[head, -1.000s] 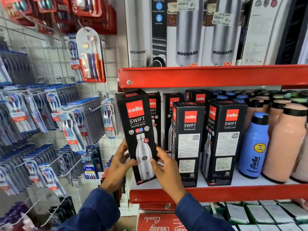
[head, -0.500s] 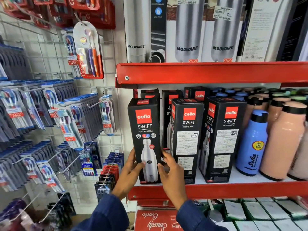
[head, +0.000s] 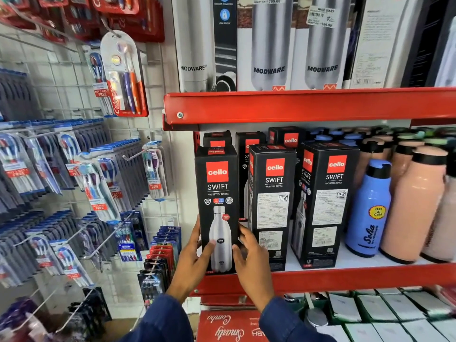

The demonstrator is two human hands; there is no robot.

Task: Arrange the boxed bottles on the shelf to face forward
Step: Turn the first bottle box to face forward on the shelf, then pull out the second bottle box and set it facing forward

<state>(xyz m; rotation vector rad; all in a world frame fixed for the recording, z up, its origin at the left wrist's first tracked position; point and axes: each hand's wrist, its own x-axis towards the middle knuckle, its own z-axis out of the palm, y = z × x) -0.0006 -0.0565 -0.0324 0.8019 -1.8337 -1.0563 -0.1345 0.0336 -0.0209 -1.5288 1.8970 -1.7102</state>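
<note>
So the black bottle box [head: 218,208] stands upright at the far left end of the red shelf [head: 345,277], picture side out toward the aisle, its bottom edge right at the shelf's front lip. The left hand [head: 191,257] is wrapped on the box's lower left edge, thumb lying across the front, and the right hand [head: 249,257] presses its lower right edge with fingers spread, so the box is clamped between both hands.

Room is tight on the right: the next box [head: 271,206] sits just beside it, with only a thin gap where the right fingers slip in. That one and the third box [head: 323,206] show their label-text sides instead of the bottle picture. More black boxes [head: 287,138] stand in the row behind.

On the left the shelf just ends, with open air past the box's edge, then the wire wall of hanging toothbrush packs [head: 98,188]. Overhead there's a bit of clearance under the upper shelf [head: 308,104]. Further right, a blue bottle [head: 369,213] and peach bottles [head: 417,206] crowd up near the front lip.
</note>
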